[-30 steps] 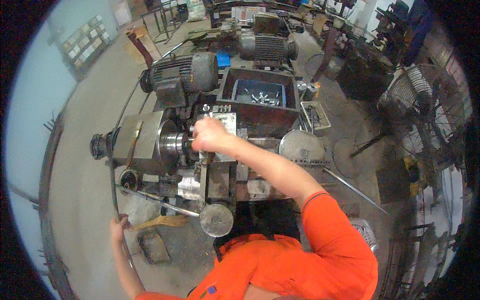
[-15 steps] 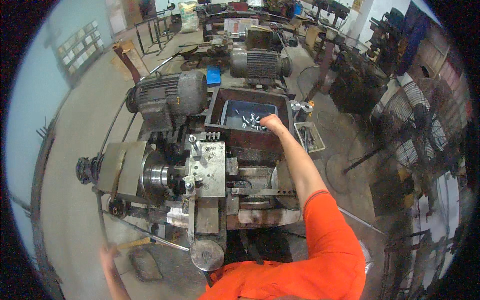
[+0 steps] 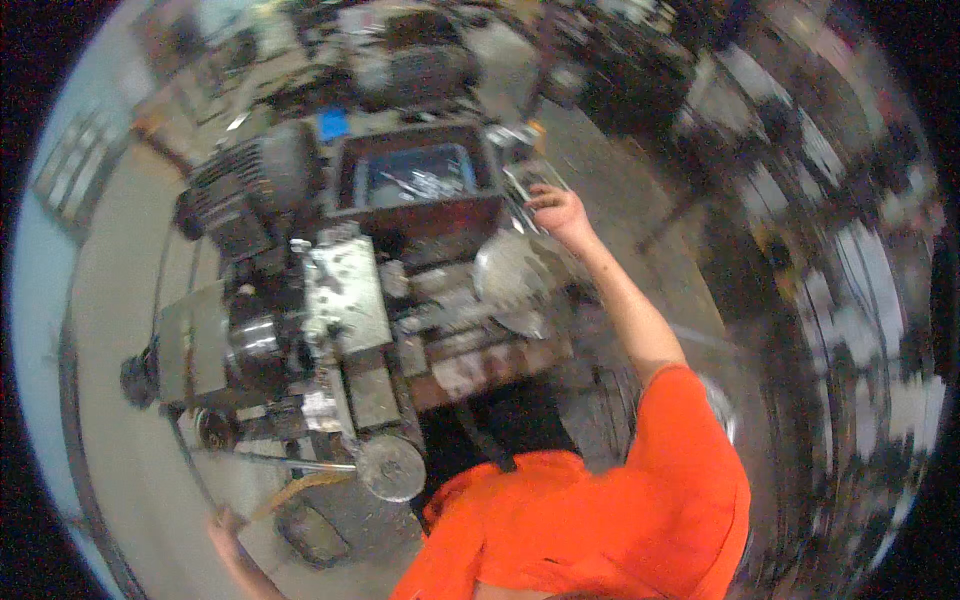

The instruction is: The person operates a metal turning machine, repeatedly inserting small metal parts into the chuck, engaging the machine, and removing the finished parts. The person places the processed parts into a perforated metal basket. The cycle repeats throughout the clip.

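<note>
My right hand [image 3: 562, 214] reaches over a small pale tray [image 3: 550, 178] beside the machine. Its fingers point left and look apart, with nothing visible in them. Long narrow shapes under the hand are smeared. To the left of that tray, a blue bin [image 3: 372, 160] inside a rusty metal box [image 3: 425, 218] holds several small shiny metal parts [image 3: 430, 186]. Low at the left, my left hand [image 3: 226, 530] is blurred beside a yellowish stick-like piece [image 3: 300, 488]; whether it grips this is unclear.
The lathe-like machine has a metal block [image 3: 348, 290], a round handwheel [image 3: 391, 469] and a grey motor [image 3: 250, 185]. A dark shallow pan [image 3: 312, 534] lies on the floor. A blue object [image 3: 332, 125] sits behind the box. The right side is heavily blurred.
My right hand has moved from the blue bin, right to the small tray, and its fingers have spread. The whole view has swung, shifting the machine left. My left hand stays low at the left.
</note>
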A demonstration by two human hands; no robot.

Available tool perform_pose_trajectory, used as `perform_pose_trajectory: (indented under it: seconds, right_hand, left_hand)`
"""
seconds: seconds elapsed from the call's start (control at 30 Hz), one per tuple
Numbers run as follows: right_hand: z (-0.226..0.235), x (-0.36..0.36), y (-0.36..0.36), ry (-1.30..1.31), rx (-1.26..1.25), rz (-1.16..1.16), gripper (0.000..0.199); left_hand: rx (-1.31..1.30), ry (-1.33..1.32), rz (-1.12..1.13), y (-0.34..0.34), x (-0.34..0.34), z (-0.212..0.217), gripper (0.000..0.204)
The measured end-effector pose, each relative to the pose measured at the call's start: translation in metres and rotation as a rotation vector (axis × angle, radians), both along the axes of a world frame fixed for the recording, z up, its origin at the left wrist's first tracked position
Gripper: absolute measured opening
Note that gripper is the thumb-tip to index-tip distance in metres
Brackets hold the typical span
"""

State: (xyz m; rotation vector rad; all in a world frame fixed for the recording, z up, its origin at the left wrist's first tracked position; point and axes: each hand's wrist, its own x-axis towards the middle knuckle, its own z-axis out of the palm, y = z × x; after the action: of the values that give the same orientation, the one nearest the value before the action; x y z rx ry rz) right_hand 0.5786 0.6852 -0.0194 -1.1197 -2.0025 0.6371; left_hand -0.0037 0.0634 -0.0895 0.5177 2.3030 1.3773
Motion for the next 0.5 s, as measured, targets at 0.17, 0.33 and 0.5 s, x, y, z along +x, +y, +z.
perform_pose_trajectory:
  seconds: [0.17, 0.33, 0.5]
  right_hand:
    - [-0.001, 0.15, -0.108, 0.045, -0.104, -0.165, 0.033]
    - [-0.03, 0.298, -0.246, -0.144, -0.482, -0.567, 0.032]
    - [-0.104, 0.336, -0.31, -0.626, -0.417, -0.642, 0.022]
  left_hand:
    - [0.016, -0.434, 0.109, -0.061, -0.054, -0.041, 0.042]
    - [-0.107, -0.271, 0.08, 0.026, 0.013, 0.023, 0.041]
    - [-0.12, -0.222, 0.071, 0.038, 0.046, 0.052, 0.042]
